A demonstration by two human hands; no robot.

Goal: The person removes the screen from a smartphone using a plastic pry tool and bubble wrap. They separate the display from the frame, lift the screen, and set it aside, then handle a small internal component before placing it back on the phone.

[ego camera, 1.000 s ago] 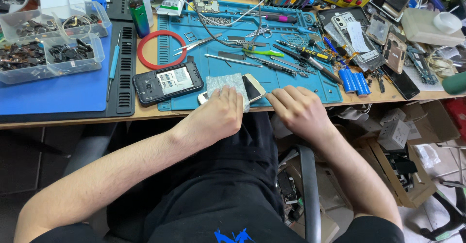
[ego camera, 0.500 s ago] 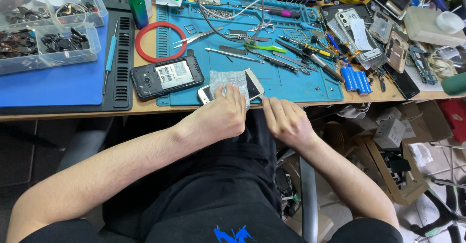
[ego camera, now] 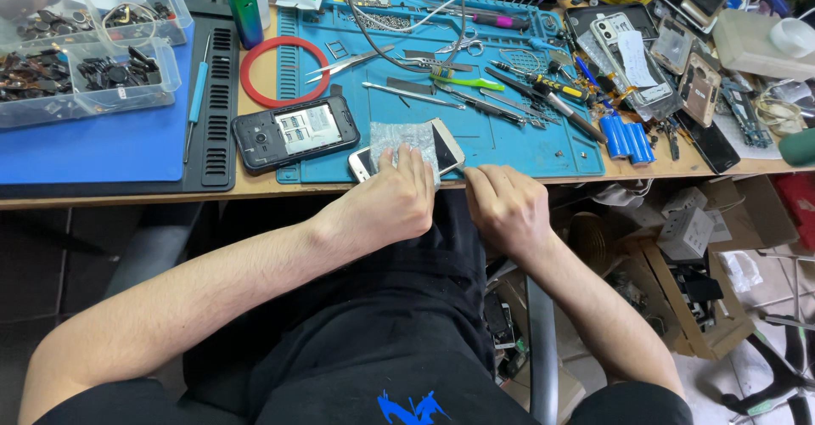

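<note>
The left hand (ego camera: 395,204) is laid over a white phone (ego camera: 446,146) at the near edge of the bench (ego camera: 255,189), fingers pressed down together on a grey cloth (ego camera: 399,139) that covers the phone's middle. The right hand (ego camera: 508,208) is curled at the bench lip just beside the phone's right end, fingers bent inward; whether anything is pinched in it cannot be told. The phone lies slanted, half on the blue work mat (ego camera: 509,140), its lower corner close to the drop. Only its two ends are seen; the rest is hidden under cloth and fingers. Just to the left a black phone (ego camera: 295,133) is lying, near but apart, with a red ring (ego camera: 284,71) behind it. Bare mat is left to the right of the white phone, up to a row of blue cells (ego camera: 624,136). Farther back, the mat is crowded with tweezers (ego camera: 348,62) and screwdrivers (ego camera: 543,81). Clear parts trays (ego camera: 85,68) are cut off at the top-left edge, contents too small to make out
</note>
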